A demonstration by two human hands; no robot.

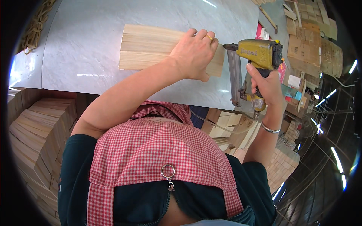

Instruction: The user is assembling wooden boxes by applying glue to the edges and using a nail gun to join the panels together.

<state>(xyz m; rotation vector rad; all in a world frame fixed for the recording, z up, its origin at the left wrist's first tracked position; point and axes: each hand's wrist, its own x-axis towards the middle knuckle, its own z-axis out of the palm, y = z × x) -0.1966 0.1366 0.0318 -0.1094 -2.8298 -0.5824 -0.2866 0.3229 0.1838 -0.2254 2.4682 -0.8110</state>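
Here, the half-spread left hand [195,55] steadies the board [147,47]. Beside it, the right hand [268,86] wraps the nailer [258,52]; keep fingertips clear.

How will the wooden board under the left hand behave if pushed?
The wooden board is probably stiff, its edges looking fairly straight. It likely slides easily on the glossy tabletop unless the left hand holds it. Tipping seems unlikely, given its flat, low shape.
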